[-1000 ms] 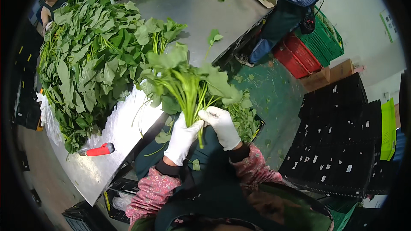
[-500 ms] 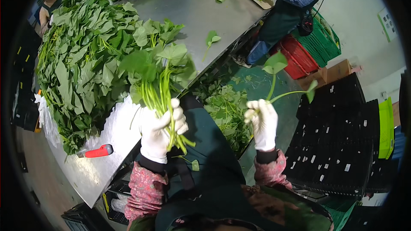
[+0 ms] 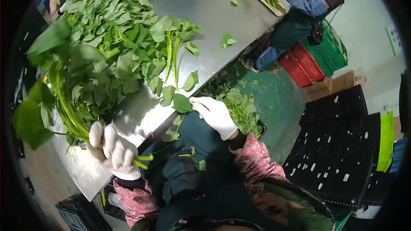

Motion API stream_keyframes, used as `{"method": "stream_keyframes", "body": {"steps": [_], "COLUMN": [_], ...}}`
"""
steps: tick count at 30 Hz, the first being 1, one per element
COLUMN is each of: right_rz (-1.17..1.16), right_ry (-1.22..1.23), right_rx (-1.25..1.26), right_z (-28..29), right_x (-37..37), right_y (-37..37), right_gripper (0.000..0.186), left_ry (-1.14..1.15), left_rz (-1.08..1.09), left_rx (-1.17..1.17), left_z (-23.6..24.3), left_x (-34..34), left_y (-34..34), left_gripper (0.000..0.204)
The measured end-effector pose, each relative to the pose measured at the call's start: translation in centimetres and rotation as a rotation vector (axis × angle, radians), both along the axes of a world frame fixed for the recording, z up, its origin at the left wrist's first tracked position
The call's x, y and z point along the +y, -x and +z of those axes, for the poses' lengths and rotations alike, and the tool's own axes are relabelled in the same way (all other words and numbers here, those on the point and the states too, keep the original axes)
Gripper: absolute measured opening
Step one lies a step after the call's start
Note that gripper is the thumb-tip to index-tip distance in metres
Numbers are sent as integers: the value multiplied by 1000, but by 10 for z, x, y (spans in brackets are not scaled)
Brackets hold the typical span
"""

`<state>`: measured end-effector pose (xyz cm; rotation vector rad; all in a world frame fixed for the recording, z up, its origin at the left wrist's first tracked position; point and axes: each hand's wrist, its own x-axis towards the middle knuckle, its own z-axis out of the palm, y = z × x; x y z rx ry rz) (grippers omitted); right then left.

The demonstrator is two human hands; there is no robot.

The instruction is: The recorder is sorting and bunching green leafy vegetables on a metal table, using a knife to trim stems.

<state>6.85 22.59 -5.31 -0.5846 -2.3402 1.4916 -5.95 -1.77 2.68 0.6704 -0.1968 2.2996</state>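
Both my hands wear white gloves. My left hand [image 3: 112,147] is closed round a bunch of long green leafy stems [image 3: 68,107], tilted up and left over the table corner; its leaves are blurred. The cut stem ends poke out below my fingers. At the table's near edge, the fingertips of my right hand [image 3: 214,114] pinch the rim of a round green leaf [image 3: 183,103]. Beyond it, several loose stems [image 3: 173,57] lie on the metal table [image 3: 197,8]. A large heap of leafy greens [image 3: 115,30] covers the table's left side.
Small sprigs [image 3: 202,164] lie on my dark apron. Below the table edge is a crate of greens [image 3: 242,109]. Black crates [image 3: 334,141] stand stacked at right, with red [image 3: 302,64] and green crates [image 3: 329,49] behind. A co-worker [image 3: 295,21] handles greens at the far right.
My left hand has swung left and down with the bunch. My right hand has moved left to the table edge; the sprig it held upright is no longer raised. The view has shifted slightly.
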Motion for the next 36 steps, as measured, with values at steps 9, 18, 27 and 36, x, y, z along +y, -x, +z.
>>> {"method": "stream_keyframes", "body": {"steps": [9, 18, 27, 36], "right_rz": [-27, 140, 193, -244], "right_ry": [-98, 187, 524, -94], "right_rx": [-19, 128, -32, -298], "right_z": [14, 63, 58, 17], "right_x": [-17, -60, -61, 79], "right_y": [70, 109, 103, -64], "right_gripper": [25, 51, 24, 28], "left_ry": [-47, -34, 232, 175], "left_rz": [-53, -192, -91, 450], "left_rx": [-159, -140, -46, -20], "left_z": [-50, -51, -56, -39], "left_x": [-14, -10, -17, -67], "left_y": [-2, -17, -13, 28], "left_gripper": [39, 37, 22, 18]}}
